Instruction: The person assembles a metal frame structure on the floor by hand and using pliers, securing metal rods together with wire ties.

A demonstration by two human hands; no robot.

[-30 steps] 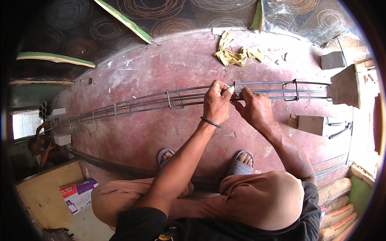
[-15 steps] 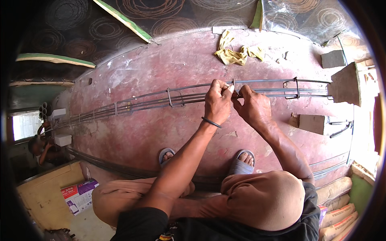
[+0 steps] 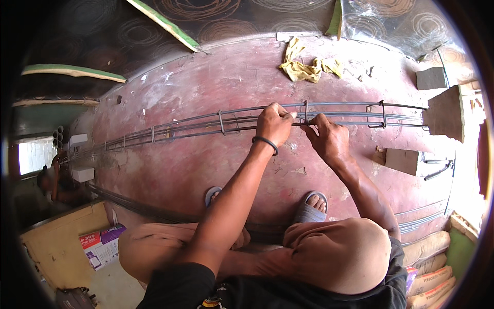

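A long, narrow cage of steel reinforcing bars (image 3: 193, 120) runs from left to right in front of me, with square stirrups (image 3: 221, 122) around it at intervals. My left hand (image 3: 272, 125) is closed in a pinch over the bars, its thumb pointing right toward a stirrup (image 3: 306, 109). On the other side of that stirrup, my right hand (image 3: 330, 141) pinches at its near lower corner, where it meets the near bar. Whatever small thing either hand holds is hidden by the fingers. A black band circles my left wrist.
Concrete blocks (image 3: 445, 114) stand at the right end of the cage; white blocks (image 3: 82, 174) are at the far left, near another person (image 3: 56, 183). A yellow cloth (image 3: 303, 71) lies beyond the cage. More bars (image 3: 419, 221) and stacked bags (image 3: 429, 280) are at the lower right.
My left hand has drawn left, away from the right hand, so the stirrup between them now shows. My right hand stays at the stirrup's corner. The whole view has shifted slightly.
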